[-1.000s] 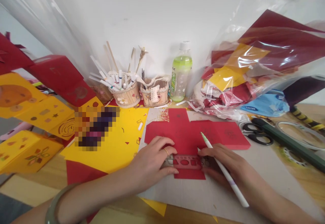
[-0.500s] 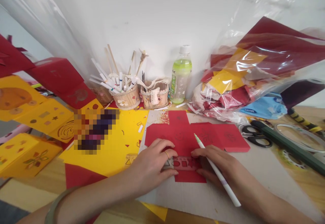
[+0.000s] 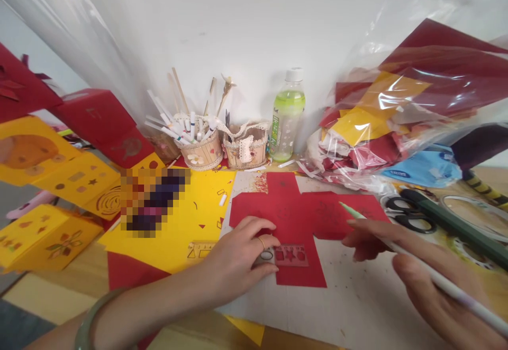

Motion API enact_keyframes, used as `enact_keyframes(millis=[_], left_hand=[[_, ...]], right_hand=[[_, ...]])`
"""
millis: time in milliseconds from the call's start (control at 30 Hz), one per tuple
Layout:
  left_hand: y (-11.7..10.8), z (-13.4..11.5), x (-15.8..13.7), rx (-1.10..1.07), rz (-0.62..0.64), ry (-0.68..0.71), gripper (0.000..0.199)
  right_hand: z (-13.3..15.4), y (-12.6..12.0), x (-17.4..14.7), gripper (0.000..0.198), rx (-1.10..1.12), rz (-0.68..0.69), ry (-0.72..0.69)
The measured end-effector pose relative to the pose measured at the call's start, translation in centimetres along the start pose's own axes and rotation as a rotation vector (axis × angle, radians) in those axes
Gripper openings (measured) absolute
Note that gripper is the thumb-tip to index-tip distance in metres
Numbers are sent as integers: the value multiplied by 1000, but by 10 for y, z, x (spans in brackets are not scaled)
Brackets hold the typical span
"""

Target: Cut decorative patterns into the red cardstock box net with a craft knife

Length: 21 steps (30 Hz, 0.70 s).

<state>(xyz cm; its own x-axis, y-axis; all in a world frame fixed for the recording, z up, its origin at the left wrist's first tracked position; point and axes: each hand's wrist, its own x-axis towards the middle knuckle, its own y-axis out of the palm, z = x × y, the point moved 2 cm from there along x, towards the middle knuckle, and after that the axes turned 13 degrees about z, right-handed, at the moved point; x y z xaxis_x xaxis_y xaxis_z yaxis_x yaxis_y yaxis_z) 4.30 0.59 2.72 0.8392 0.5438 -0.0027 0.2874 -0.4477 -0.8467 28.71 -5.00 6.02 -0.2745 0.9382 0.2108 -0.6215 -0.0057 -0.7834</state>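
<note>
A red cross-shaped paper cutout [image 3: 301, 215] lies flat on a grey board [image 3: 357, 307]. On its lower arm rests a clear stencil ruler [image 3: 288, 255] with shape holes. My left hand [image 3: 238, 257], wearing a ring, presses down on the ruler's left end. My right hand [image 3: 413, 270] hovers to the right of the cutout, lifted off the ruler, and holds a white pen [image 3: 416, 268] with a green tip pointing toward the paper's right arm.
Yellow paper [image 3: 186, 218] lies left of the board. Two wooden pen holders [image 3: 222, 149] and a green drink bottle [image 3: 286, 114] stand at the wall. Black scissors [image 3: 408, 212], a tape roll [image 3: 472, 218] and a plastic bag of coloured paper [image 3: 397, 117] sit on the right. Decorated cards [image 3: 51, 181] are at left.
My right hand has lifted away from the stencil ruler and moved right with the pen. My left hand still holds the ruler, whose holes now show.
</note>
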Motion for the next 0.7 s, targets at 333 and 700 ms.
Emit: enact_keyframes(millis=[333,700], left_hand=[[-5,-19,-9,405,-314,406,12],[8,-28,-36,422,-224,611,37]], right_hand=[[24,11,6,24,275,134,327],[21,31,12,32,230,412,208]])
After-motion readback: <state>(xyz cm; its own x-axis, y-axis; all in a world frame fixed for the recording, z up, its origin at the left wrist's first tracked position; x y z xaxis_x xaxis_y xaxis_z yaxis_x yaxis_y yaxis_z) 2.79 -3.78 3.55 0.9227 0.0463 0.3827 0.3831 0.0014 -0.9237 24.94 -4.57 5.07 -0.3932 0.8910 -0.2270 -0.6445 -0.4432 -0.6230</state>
